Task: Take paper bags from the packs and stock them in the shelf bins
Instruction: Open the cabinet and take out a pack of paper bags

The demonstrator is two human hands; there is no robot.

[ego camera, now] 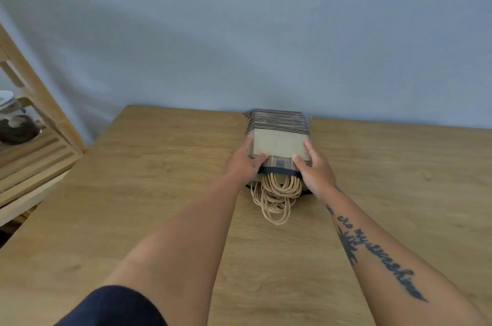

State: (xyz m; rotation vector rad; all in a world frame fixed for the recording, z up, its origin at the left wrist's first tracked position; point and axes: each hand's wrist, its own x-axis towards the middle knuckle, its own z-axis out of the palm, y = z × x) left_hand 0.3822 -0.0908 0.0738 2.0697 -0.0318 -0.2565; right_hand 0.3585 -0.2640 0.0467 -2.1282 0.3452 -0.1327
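Note:
A pack of brown paper bags point(278, 139) lies flat on the wooden table point(149, 192) near the wall, its far end showing dark stacked edges. Twisted paper handles point(277, 197) spill from its near end, where a dark band crosses the pack. My left hand point(245, 165) grips the pack's left near corner, thumb on top. My right hand point(315, 169) grips the right near corner in the same way. Both forearms reach forward over the table.
A wooden shelf unit point(34, 139) stands at the left edge of the table, with a glass jar point(16, 123) on one shelf. A plain blue-grey wall point(266, 32) runs behind the table. No shelf bins are in view.

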